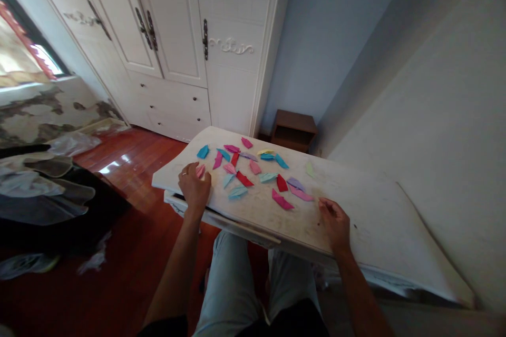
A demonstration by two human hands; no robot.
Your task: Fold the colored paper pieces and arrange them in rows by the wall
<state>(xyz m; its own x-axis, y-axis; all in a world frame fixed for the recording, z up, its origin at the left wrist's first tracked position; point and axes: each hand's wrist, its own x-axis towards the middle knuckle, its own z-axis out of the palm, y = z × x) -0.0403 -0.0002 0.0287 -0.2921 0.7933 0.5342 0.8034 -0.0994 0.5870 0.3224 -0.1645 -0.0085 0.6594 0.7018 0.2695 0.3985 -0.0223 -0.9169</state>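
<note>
Many small folded-paper pieces (255,167) lie scattered over the white desk (363,195) before you: pinks, reds, blues, purples, a yellow, a pale green.

Your left hand (193,187) is at the desk's left end, fingers curved with thumb and forefinger parted about a pink folded piece (200,171); whether it is pinched or merely touched, cannot tell. Bright blue piece (203,151) just beyond that hand.

Your right hand (335,224) is at the near side, right of the cluster, fingers bent in toward the thumb. Cannot tell whether the tips meet or grip anything. Nearest to them: a long pink-violet piece (301,194), touching or overlapping a purple one (295,184). Pale green piece (310,169) farther back.
</note>
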